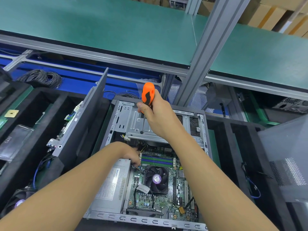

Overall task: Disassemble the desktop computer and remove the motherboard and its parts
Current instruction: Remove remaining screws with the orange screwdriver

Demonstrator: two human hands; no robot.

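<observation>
Gripped in the right hand [158, 117], an orange-and-black screwdriver [148, 95] is set tip-down on the metal drive cage [131, 121] at the far edge of the open computer case [150, 222]. The left hand [131, 153] is tucked in beside the power supply [111, 185]; its grip cannot be told. The motherboard [141, 198] is seated toward the case's near edge

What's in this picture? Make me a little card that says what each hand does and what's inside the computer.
right hand: grips the orange screwdriver, tip down on the metal drive cage
left hand: reaches in among the wires beside the memory slots; fingers partly hidden
case: open, lying flat
inside: motherboard, fan, power supply on the left
motherboard: not out yet
</observation>
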